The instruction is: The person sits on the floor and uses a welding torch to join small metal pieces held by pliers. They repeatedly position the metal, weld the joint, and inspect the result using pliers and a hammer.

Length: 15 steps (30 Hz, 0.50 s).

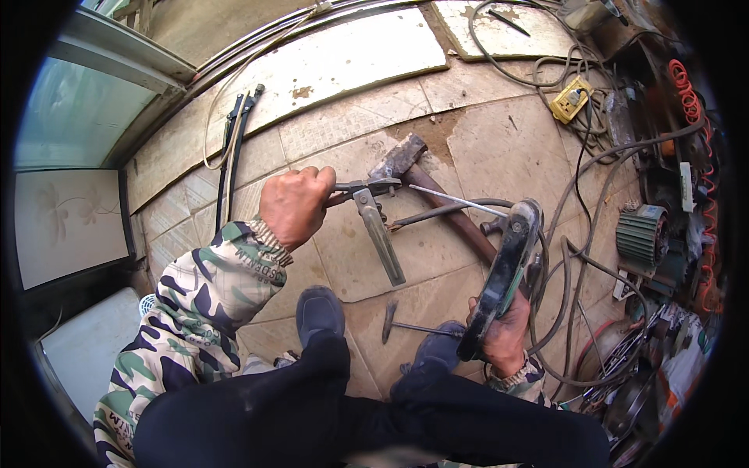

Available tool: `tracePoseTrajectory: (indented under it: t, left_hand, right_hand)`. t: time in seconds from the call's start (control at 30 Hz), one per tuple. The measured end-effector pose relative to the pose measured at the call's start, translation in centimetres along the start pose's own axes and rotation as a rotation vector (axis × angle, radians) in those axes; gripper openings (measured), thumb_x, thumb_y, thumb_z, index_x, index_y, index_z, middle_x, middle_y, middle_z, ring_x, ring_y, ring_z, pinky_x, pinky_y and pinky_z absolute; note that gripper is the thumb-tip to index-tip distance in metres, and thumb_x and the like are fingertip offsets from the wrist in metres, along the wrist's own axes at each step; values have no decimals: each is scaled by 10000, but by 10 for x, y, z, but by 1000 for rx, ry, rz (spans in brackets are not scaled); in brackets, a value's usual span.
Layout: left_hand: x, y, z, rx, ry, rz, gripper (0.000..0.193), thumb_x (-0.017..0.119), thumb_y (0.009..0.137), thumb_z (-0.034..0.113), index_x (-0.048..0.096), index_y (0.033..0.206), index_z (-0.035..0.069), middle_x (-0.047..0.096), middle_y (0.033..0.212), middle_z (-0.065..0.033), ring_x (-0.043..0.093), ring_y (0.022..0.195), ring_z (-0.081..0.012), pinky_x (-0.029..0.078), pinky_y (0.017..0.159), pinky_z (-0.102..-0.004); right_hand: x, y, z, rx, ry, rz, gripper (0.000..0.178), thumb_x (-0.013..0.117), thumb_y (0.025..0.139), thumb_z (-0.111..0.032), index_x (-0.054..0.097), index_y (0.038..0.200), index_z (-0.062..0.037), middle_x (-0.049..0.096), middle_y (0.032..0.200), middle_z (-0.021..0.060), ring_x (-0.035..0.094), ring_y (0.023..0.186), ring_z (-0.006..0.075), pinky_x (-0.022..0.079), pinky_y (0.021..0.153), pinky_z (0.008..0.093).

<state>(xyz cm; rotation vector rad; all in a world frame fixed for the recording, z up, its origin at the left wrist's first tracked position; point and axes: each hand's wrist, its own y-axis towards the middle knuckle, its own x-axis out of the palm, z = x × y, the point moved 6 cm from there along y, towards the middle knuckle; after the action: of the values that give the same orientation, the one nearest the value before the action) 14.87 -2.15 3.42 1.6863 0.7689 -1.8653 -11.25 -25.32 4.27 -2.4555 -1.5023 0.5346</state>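
My left hand (296,201) is closed around one end of a plier-like metal clamp (365,187). A flat grey bar (381,246) slants down from the clamp; I cannot tell whether it belongs to it. In my right hand (505,335) is a black welding electrode holder (499,285). A thin pale welding rod (456,200) sticks out leftward from its top, its tip near the clamp's jaws. Beneath them lies a sledgehammer (400,158) with a brown handle. A black cable (433,212) ends in frayed strands beside the bar. A small chipping hammer (388,321) rests between my shoes.
Black cables (569,257) loop across the tiled floor at right, near a yellow socket box (572,99). A green motor (641,234) and piled metal parts stand along the right side. Long black bars (234,156) lie at left, near a pale board (343,58).
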Motion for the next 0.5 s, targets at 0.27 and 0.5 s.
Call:
tracePoseTrajectory:
  t: [0.27, 0.5]
  left_hand:
    - [12, 6, -5, 9, -51, -46, 299, 723, 885, 333, 583, 859, 70, 676, 778, -124, 704, 720, -314, 528, 576, -436]
    - [24, 4, -9, -29, -91, -20, 356, 814, 778, 318, 561, 813, 71, 639, 756, -109, 673, 692, -314, 511, 576, -437]
  right_hand:
    - [13, 26, 3, 77, 61, -20, 142, 710, 889, -12, 603, 982, -7, 599, 700, -20, 549, 589, 62, 424, 527, 237]
    - [26, 46, -8, 70, 70, -32, 151, 716, 875, -12, 604, 976, -15, 604, 785, -28, 539, 684, 54, 434, 600, 234]
